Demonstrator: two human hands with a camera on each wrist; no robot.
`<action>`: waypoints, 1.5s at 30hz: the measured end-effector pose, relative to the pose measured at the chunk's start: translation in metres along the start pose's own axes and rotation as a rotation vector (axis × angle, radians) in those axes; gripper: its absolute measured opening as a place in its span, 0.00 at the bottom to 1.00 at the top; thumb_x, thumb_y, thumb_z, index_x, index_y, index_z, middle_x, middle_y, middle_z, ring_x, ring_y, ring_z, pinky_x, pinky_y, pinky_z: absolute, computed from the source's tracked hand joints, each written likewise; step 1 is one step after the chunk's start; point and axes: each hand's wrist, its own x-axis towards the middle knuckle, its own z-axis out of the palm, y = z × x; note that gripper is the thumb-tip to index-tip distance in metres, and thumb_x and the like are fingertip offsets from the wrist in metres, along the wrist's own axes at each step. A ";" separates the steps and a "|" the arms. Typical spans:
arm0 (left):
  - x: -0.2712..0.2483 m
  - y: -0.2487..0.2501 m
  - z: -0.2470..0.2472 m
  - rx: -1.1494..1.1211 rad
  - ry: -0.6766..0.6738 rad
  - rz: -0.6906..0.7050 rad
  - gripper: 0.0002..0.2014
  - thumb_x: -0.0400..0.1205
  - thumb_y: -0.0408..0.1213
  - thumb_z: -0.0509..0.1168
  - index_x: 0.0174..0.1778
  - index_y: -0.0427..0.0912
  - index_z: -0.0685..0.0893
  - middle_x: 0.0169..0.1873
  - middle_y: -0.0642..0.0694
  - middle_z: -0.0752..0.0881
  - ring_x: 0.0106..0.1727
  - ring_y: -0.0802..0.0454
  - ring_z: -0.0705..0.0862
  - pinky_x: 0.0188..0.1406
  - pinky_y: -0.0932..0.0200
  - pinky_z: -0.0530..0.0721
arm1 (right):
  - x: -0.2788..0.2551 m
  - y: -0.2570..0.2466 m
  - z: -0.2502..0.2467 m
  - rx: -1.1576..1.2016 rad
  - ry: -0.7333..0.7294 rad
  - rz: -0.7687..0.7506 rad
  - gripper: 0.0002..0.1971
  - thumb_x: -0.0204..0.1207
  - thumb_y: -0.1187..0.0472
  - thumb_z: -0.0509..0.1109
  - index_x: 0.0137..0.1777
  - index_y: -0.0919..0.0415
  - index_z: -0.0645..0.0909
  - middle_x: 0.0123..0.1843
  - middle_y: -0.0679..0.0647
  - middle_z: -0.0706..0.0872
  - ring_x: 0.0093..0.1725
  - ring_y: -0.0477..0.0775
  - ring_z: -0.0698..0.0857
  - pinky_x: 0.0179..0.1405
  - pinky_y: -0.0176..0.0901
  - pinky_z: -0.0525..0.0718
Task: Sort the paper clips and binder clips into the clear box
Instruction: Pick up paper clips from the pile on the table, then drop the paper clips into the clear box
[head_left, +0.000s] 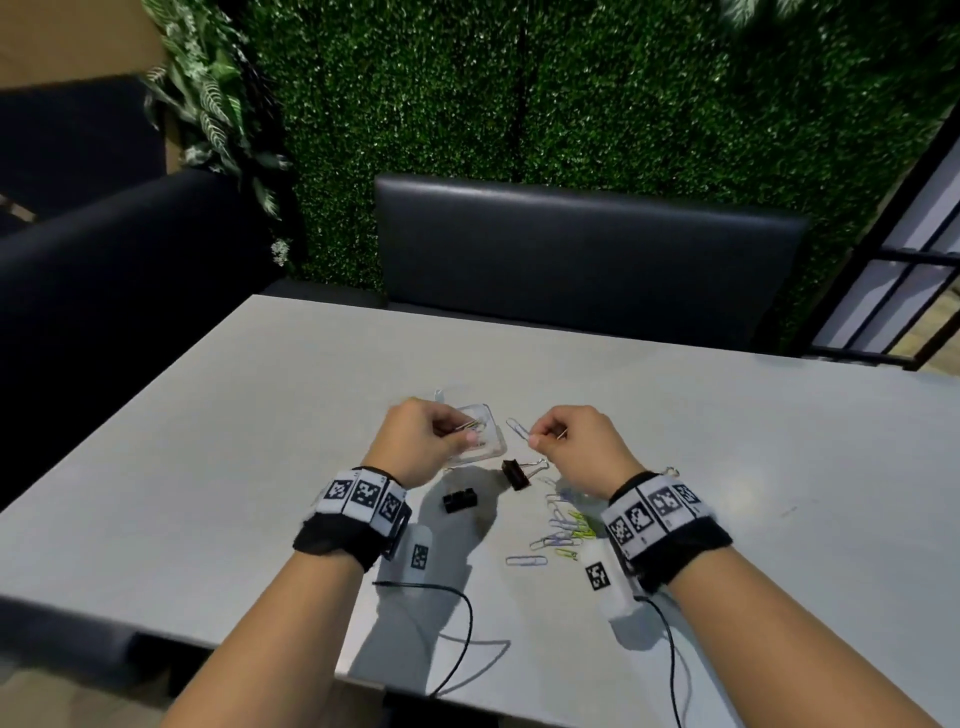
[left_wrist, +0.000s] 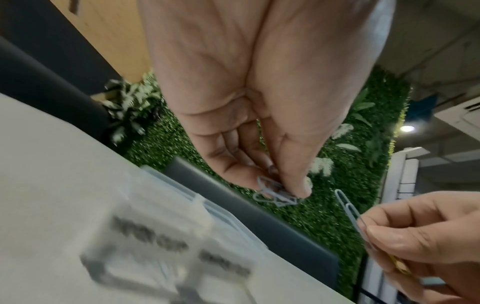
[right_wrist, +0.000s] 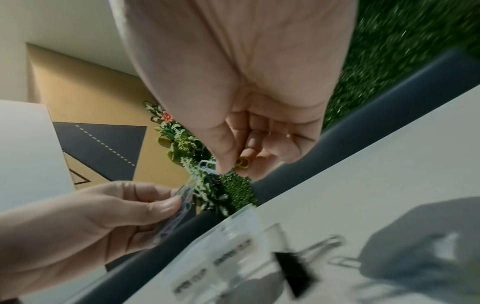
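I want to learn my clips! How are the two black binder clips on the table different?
The binder clip nearer the right hand has its silver wire handles sticking out, pointing away from the person. The binder clip nearer the left wrist shows no handles that I can make out and looks squatter. Both are black, lie on the table, and no hand touches them.

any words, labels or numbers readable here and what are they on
No text here can be read.
Dark print on the clear plastic box: two short lines, too blurred to read.
Black-and-white square marker codes on the wristbands: patterns, not words.
Black binder clips and coloured paper clips: no markings visible.
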 end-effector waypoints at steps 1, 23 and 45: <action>0.007 -0.006 -0.011 0.023 0.066 -0.024 0.07 0.76 0.40 0.79 0.49 0.45 0.95 0.39 0.50 0.94 0.41 0.59 0.90 0.47 0.64 0.86 | 0.009 -0.011 0.008 0.011 -0.011 -0.010 0.03 0.78 0.60 0.76 0.42 0.55 0.87 0.39 0.48 0.87 0.40 0.48 0.84 0.36 0.33 0.77; 0.004 0.001 -0.011 0.123 -0.085 0.058 0.10 0.84 0.46 0.67 0.55 0.50 0.92 0.44 0.53 0.92 0.47 0.56 0.89 0.49 0.63 0.81 | 0.040 -0.030 0.014 -0.029 -0.007 0.049 0.07 0.80 0.62 0.70 0.43 0.60 0.90 0.36 0.53 0.91 0.32 0.46 0.89 0.34 0.38 0.85; -0.034 0.020 0.094 0.644 -0.521 0.284 0.37 0.70 0.60 0.77 0.75 0.52 0.80 0.66 0.43 0.79 0.68 0.41 0.79 0.66 0.43 0.81 | -0.056 0.070 -0.028 -0.453 -0.268 0.051 0.22 0.74 0.52 0.79 0.68 0.55 0.84 0.63 0.49 0.85 0.56 0.43 0.82 0.57 0.36 0.79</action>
